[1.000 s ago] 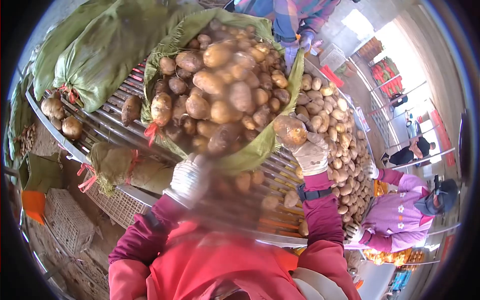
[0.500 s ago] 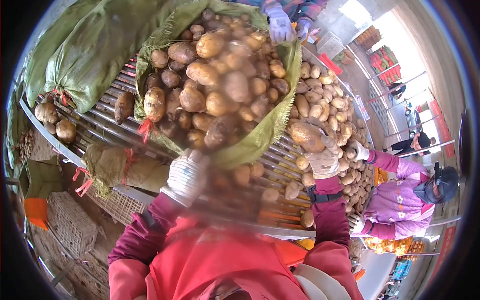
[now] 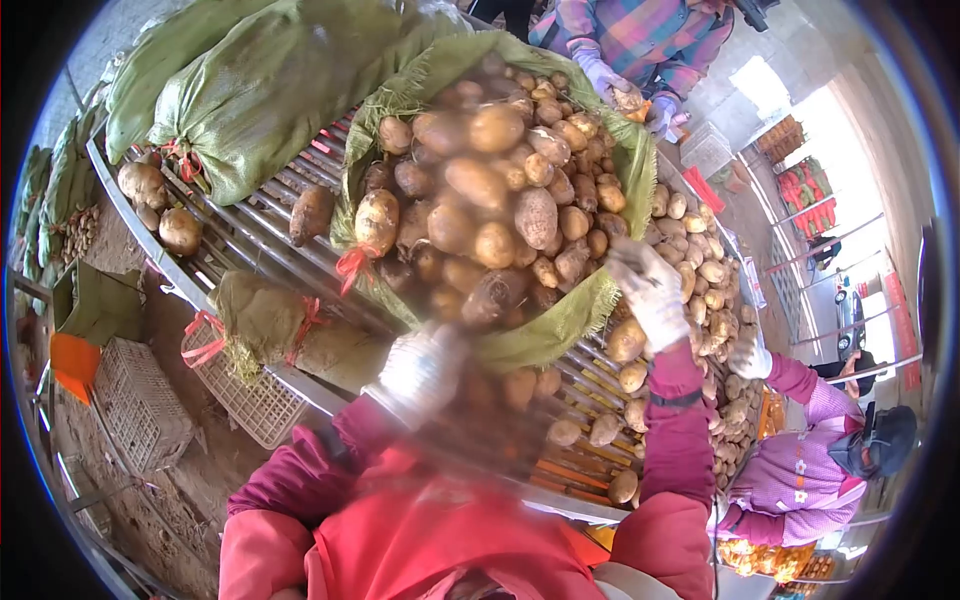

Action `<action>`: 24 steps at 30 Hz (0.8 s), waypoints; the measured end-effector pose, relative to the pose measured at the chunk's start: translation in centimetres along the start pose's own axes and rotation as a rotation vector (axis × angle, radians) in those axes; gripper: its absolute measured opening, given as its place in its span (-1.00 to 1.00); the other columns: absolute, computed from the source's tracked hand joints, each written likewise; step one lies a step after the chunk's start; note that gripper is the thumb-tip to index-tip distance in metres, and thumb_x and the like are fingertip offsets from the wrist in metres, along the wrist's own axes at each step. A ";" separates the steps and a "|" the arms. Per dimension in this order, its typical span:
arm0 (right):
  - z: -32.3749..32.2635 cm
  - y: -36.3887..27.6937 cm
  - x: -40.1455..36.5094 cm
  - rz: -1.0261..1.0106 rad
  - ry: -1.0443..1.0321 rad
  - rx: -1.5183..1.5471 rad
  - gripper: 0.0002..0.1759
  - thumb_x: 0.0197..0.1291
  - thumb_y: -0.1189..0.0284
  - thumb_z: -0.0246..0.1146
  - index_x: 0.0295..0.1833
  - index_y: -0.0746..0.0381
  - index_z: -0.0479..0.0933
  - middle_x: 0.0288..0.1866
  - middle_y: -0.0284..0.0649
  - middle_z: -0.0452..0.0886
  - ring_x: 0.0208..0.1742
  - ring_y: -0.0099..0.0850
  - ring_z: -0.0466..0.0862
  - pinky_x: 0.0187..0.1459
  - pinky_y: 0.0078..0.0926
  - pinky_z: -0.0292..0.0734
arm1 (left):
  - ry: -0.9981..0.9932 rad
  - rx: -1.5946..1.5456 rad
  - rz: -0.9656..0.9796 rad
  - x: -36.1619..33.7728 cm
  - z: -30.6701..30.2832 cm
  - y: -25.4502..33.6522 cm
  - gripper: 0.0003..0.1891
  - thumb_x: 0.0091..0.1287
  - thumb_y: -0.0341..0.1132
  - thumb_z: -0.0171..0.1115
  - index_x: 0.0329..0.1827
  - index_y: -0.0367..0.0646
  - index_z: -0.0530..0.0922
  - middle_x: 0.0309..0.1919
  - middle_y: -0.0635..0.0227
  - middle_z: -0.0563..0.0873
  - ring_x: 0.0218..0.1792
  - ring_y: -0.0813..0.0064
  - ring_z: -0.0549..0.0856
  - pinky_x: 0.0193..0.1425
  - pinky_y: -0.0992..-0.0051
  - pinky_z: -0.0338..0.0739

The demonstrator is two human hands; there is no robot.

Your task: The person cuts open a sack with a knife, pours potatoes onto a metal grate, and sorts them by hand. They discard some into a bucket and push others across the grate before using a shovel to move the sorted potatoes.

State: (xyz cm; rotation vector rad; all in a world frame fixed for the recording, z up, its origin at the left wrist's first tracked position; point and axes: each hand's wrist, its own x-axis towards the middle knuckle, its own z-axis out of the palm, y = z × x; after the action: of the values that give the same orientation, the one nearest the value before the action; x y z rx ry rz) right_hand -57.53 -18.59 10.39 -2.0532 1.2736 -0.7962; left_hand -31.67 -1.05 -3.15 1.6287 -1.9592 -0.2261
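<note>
An open green woven sack point(image 3: 545, 340) full of potatoes point(image 3: 495, 245) lies on the slatted metal rollers point(image 3: 255, 245), its rim folded down. My left hand point(image 3: 422, 368), in a white glove, is closed at the sack's near edge and appears to grip the fabric; a blur partly covers it. Beside the sack's right rim is my right hand point(image 3: 650, 290), in a soiled white glove, with fingers stretched out and no potato in them. A large potato point(image 3: 627, 341) rests just below this hand. Loose potatoes point(image 3: 700, 245) are heaped to its right.
Filled green sacks point(image 3: 270, 90) lie at the upper left. A rolled sack point(image 3: 290, 335) tied with red string rests on the near edge, above plastic crates point(image 3: 145, 405). Co-workers stand at the right point(image 3: 800, 450) and far side point(image 3: 640, 40), the latter holding a potato.
My right hand has released the large potato and moved up toward the sack's rim. My left hand stays at the sack edge. The view has shifted, and the far co-worker shows more.
</note>
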 end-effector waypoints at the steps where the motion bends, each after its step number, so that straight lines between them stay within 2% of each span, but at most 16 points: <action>1: 1.9 -1.1 0.6 -0.052 -0.046 0.068 -0.57 0.27 0.26 0.40 0.15 0.28 0.60 -0.05 -0.19 0.75 -0.07 -0.40 0.73 0.02 -0.42 0.63 | -0.002 -0.002 0.016 0.2 -0.2 0.0 -0.77 -0.04 -0.39 0.30 -0.26 -0.10 0.63 -0.27 0.29 0.61 -0.16 0.18 0.62 -0.18 0.18 0.61; 3: 5.2 -2.0 2.7 -0.182 -0.124 -0.298 -0.52 0.22 0.22 0.40 0.15 0.28 0.58 -0.04 -0.02 0.73 -0.06 -0.16 0.74 0.01 -0.29 0.63 | 0.021 0.001 0.038 0.0 0.0 -0.2 -0.78 -0.04 -0.38 0.30 -0.26 -0.09 0.61 -0.28 0.30 0.59 -0.17 0.18 0.61 -0.19 0.19 0.61; 4: 6.9 -2.7 3.1 -0.279 -0.104 -0.430 -0.52 0.24 0.17 0.36 0.14 0.27 0.58 -0.02 0.00 0.72 -0.02 -0.06 0.72 0.05 -0.19 0.61 | 0.019 -0.015 0.009 0.0 0.2 -0.2 -0.78 -0.04 -0.38 0.30 -0.27 -0.09 0.61 -0.28 0.30 0.58 -0.17 0.18 0.61 -0.20 0.19 0.61; 6: 10.3 -2.7 4.3 -0.366 -0.171 -0.593 -0.47 0.23 0.13 0.36 0.16 0.27 0.53 -0.03 0.03 0.71 0.01 -0.04 0.71 0.06 -0.15 0.60 | 0.017 -0.047 -0.051 -0.1 0.5 -0.2 -0.78 -0.03 -0.38 0.31 -0.27 -0.09 0.61 -0.28 0.30 0.58 -0.17 0.19 0.61 -0.20 0.19 0.61; 8: 12.8 -5.0 5.1 -0.175 -0.372 -0.828 -0.44 0.20 0.11 0.37 0.17 0.26 0.51 -0.09 0.05 0.72 -0.03 -0.05 0.72 0.03 -0.14 0.61 | 0.014 -0.075 -0.085 -0.1 0.8 -0.3 -0.81 -0.01 -0.36 0.29 -0.29 -0.08 0.61 -0.31 0.29 0.56 -0.18 0.19 0.60 -0.22 0.19 0.60; 11: 14.6 -3.9 5.4 -0.234 -0.343 -0.883 -0.33 0.14 0.07 0.43 0.26 0.24 0.50 -0.06 0.09 0.70 -0.02 -0.04 0.72 0.07 -0.18 0.59 | -0.002 -0.116 -0.105 -0.1 0.9 -0.5 -0.84 0.03 -0.36 0.24 -0.30 -0.08 0.60 -0.33 0.28 0.55 -0.20 0.18 0.59 -0.22 0.19 0.58; 14: 12.6 -3.1 5.8 -0.195 -0.304 -0.541 -0.32 0.05 0.03 0.49 0.14 0.27 0.51 -0.18 -0.04 0.73 -0.14 -0.13 0.75 -0.05 -0.21 0.64 | 0.028 -0.095 -0.093 -0.1 0.9 -0.4 -0.85 0.03 -0.37 0.22 -0.31 -0.10 0.60 -0.33 0.27 0.55 -0.19 0.16 0.59 -0.21 0.19 0.58; 15: 11.8 -2.5 5.8 -0.110 -0.299 -0.197 -0.26 -0.05 0.06 0.59 0.13 0.28 0.50 -0.19 -0.11 0.73 -0.17 -0.27 0.74 -0.06 -0.30 0.65 | -0.007 -0.064 -0.077 0.0 0.6 -0.2 -0.86 0.03 -0.37 0.20 -0.32 -0.11 0.59 -0.33 0.25 0.56 -0.19 0.15 0.59 -0.18 0.19 0.58; 16: 11.4 -0.3 6.2 -0.132 -0.236 -0.044 -0.24 -0.07 0.12 0.64 0.17 0.26 0.49 -0.20 -0.20 0.71 -0.19 -0.39 0.71 -0.09 -0.38 0.65 | -0.011 -0.075 -0.083 0.0 0.6 -0.2 -0.86 0.03 -0.37 0.21 -0.32 -0.11 0.59 -0.34 0.25 0.56 -0.19 0.15 0.59 -0.18 0.19 0.58; 17: 10.1 -1.9 5.8 -0.068 -0.296 0.255 -0.20 -0.05 0.17 0.64 0.25 0.25 0.46 -0.16 -0.28 0.66 -0.16 -0.44 0.68 -0.12 -0.47 0.65 | -0.017 -0.084 -0.086 0.0 0.7 -0.2 -0.86 0.03 -0.37 0.21 -0.33 -0.11 0.59 -0.34 0.25 0.56 -0.18 0.15 0.59 -0.18 0.19 0.58; 18: 7.8 -3.7 4.7 0.099 -0.366 0.388 -0.22 0.00 0.31 0.62 0.32 0.23 0.43 -0.11 -0.30 0.61 -0.12 -0.48 0.65 -0.13 -0.55 0.64 | -0.022 -0.094 -0.087 0.0 0.7 -0.2 -0.86 0.03 -0.37 0.21 -0.33 -0.11 0.59 -0.34 0.25 0.56 -0.18 0.15 0.60 -0.18 0.19 0.58; 19: 5.9 -3.3 4.7 0.140 -0.378 0.302 -0.25 0.02 0.39 0.58 0.34 0.24 0.42 -0.05 -0.27 0.62 -0.10 -0.52 0.65 -0.11 -0.59 0.64 | -0.020 -0.089 -0.082 0.0 0.6 -0.3 -0.86 0.03 -0.37 0.21 -0.33 -0.11 0.59 -0.34 0.25 0.56 -0.18 0.16 0.60 -0.18 0.19 0.58; 20: 4.2 -3.8 4.2 0.067 -0.445 0.350 -0.23 0.01 0.31 0.56 0.34 0.24 0.42 -0.01 -0.25 0.61 -0.12 -0.53 0.65 -0.10 -0.60 0.63 | -0.019 -0.085 -0.075 0.1 0.4 -0.2 -0.86 0.03 -0.37 0.21 -0.33 -0.11 0.60 -0.34 0.25 0.57 -0.19 0.16 0.60 -0.19 0.20 0.58; 21: 2.6 -2.9 4.1 -0.047 -0.431 0.225 -0.20 -0.01 0.21 0.55 0.33 0.27 0.44 0.01 -0.24 0.62 -0.10 -0.51 0.65 -0.03 -0.59 0.62 | -0.020 -0.083 -0.068 0.1 0.2 -0.1 -0.87 0.03 -0.37 0.21 -0.33 -0.12 0.60 -0.34 0.25 0.57 -0.19 0.16 0.60 -0.19 0.20 0.58; 22: 0.9 -3.4 3.1 -0.022 -0.486 0.353 -0.22 -0.04 0.20 0.53 0.31 0.26 0.47 0.00 -0.27 0.61 -0.03 -0.49 0.65 0.04 -0.53 0.59 | -0.003 -0.080 -0.055 0.1 0.2 0.0 -0.87 0.03 -0.37 0.21 -0.33 -0.12 0.60 -0.34 0.25 0.57 -0.19 0.16 0.60 -0.20 0.20 0.58; 24: -2.1 -3.5 2.2 -0.041 -0.546 0.154 -0.22 -0.02 0.22 0.51 0.33 0.24 0.46 0.00 -0.16 0.66 0.01 -0.34 0.70 0.13 -0.40 0.58 | 0.029 -0.073 -0.032 0.0 0.1 0.1 -0.87 0.04 -0.37 0.22 -0.34 -0.12 0.60 -0.34 0.25 0.57 -0.20 0.16 0.61 -0.21 0.20 0.58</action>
State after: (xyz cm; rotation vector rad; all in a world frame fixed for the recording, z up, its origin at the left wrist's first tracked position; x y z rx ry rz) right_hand -56.35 -19.65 14.75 -1.9855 0.8397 -0.2991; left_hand -31.81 -1.09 -3.17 1.6088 -1.8822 -0.2822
